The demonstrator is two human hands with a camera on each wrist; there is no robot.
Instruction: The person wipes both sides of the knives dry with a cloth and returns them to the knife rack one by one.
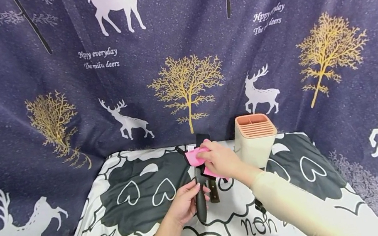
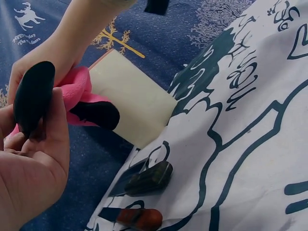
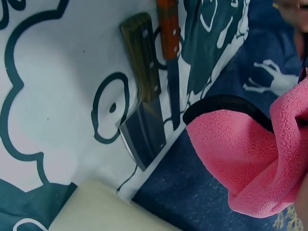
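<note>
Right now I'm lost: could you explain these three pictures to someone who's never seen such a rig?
No robot here, just a person's two bare hands. The widest picture comes from a head-worn camera; the others from cameras on the left and right wrists. The left hand grips a black handle, probably a knife's, whose other end seems mostly hidden by the black-edged pink cloth in the right hand. On the patterned sheet lie a wooden-handled cleaver and a narrower knife with a reddish-brown handle; near them stands a slotted cream knife block.
</note>
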